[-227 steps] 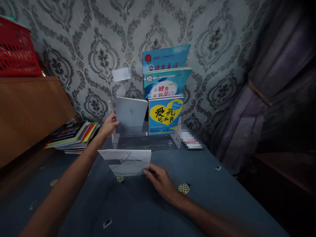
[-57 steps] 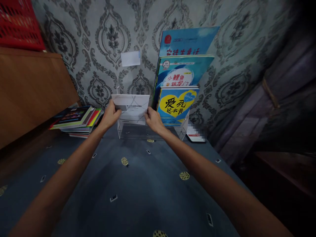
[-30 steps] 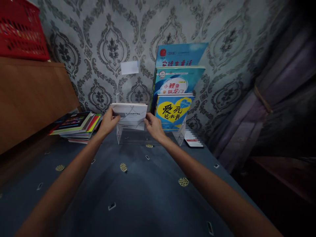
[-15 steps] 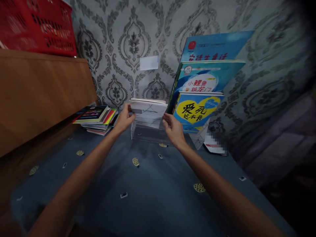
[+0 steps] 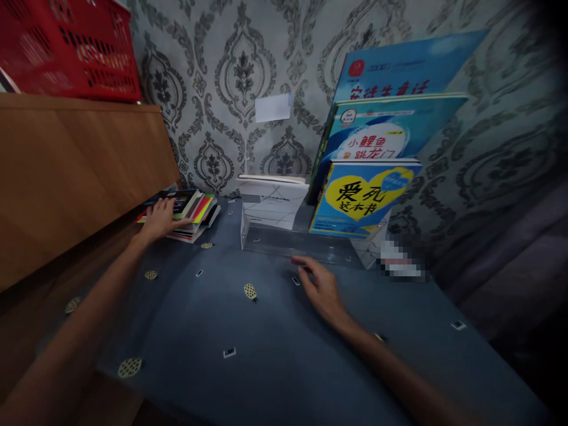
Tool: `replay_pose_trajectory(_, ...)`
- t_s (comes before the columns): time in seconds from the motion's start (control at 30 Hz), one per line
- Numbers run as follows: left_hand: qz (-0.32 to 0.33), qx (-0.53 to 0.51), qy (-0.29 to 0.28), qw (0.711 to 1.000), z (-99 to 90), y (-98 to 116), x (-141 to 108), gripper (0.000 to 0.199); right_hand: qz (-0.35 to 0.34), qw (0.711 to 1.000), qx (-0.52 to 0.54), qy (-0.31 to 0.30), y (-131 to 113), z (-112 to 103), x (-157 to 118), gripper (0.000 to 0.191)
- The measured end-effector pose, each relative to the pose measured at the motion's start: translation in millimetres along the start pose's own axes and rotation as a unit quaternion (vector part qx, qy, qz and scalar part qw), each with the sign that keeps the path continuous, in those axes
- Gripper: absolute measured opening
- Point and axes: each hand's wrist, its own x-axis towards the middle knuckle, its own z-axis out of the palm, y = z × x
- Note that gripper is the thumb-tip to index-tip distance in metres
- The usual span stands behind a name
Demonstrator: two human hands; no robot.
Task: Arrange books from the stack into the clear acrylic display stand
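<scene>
My left hand (image 5: 160, 220) lies over the near left side of a book stack (image 5: 200, 218), fingers spread and thumb apart. A dark-covered book (image 5: 185, 200) is on top there, partly under the fingers. My right hand (image 5: 323, 289) hovers low over the cloth in front of a clear plastic book stand (image 5: 295, 241), fingers loosely stretched, holding nothing. In the stand's left part leans a white-covered book (image 5: 275, 204). On its right, a blue book with a yellow heart (image 5: 366, 198) stands before a taller teal book (image 5: 412, 124) and a still taller blue book (image 5: 412, 65).
A dark blue patterned cloth (image 5: 186, 319) covers the table. At the left stands a wooden cabinet (image 5: 84, 183) with a red plastic basket (image 5: 93, 53) on it. A pixelated item (image 5: 402, 260) lies right of the stand. Patterned wallpaper rises behind, with a blank white label (image 5: 273, 108).
Both hands have let go of the white-covered book, which stays in the stand. My left hand has moved left onto the book stack; my right hand has drawn back toward me.
</scene>
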Motion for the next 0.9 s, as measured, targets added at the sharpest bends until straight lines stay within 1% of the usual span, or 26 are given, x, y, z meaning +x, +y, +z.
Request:
replay_pose_trajectory(0.07, -0.021, 0.042, -0.079, 0.996, -3.6, -10.1, 5.4, 0.095, 0.001, 1.0, -0.006, -0.027, 2.3, 2.0, -4.9, 0.028)
replay_pose_trajectory(0.13, -0.025, 0.078, -0.131, 0.988, -4.9, -13.9, 7.0, 0.096, 0.004, 0.999, -0.013, -0.051, 2.5, 2.4, -7.7, 0.029)
replay_pose_trajectory(0.17, -0.023, 0.09, -0.142, 0.985, -5.0, -14.6, 6.6, 0.095, 0.005, 0.998, -0.016, -0.06, 2.0, 2.2, -8.5, 0.029)
replay_pose_trajectory(0.23, -0.009, 0.101, -0.146, 0.984, -4.9, -15.3, 3.8, 0.094, 0.003, 0.997, -0.019, -0.072, 0.6, 1.5, -9.3, 0.029)
replay_pose_trajectory(0.37, 0.026, 0.1, -0.124, 0.987, -5.4, -18.6, -6.8, 0.084, 0.003, 0.997, -0.018, -0.081, -1.0, 1.0, -9.5, 0.028)
replay_pose_trajectory(0.5, 0.061, 0.102, -0.061, 0.991, -6.0, -21.3, -20.8, 0.065, 0.004, 0.997, -0.016, -0.078, 0.4, 2.6, -9.6, 0.029)
replay_pose_trajectory(0.6, 0.079, 0.119, -0.021, 0.99, -6.1, -18.5, -30.9, 0.054, 0.009, 0.997, -0.012, -0.077, 3.4, 4.2, -10.0, 0.029)
replay_pose_trajectory(0.73, 0.105, 0.143, 0.006, 0.984, -6.3, -6.8, -42.8, 0.048, 0.017, 0.997, -0.009, -0.081, 6.7, 2.6, -12.9, 0.03)
replay_pose_trajectory(0.8, 0.117, 0.153, 0.019, 0.981, -6.0, 1.8, -48.7, 0.046, 0.015, 0.996, -0.005, -0.091, 3.4, 3.1, -12.9, 0.03)
replay_pose_trajectory(0.87, 0.121, 0.165, 0.03, 0.978, -5.6, 12.2, -54.9, 0.044, 0.006, 0.994, 0.007, -0.112, -6.5, 10.7, -8.1, 0.03)
replay_pose_trajectory(0.9, 0.12, 0.171, 0.034, 0.977, -5.5, 18.2, -58.1, 0.043, 0.002, 0.992, 0.021, -0.125, -14.3, 18.8, -3.0, 0.029)
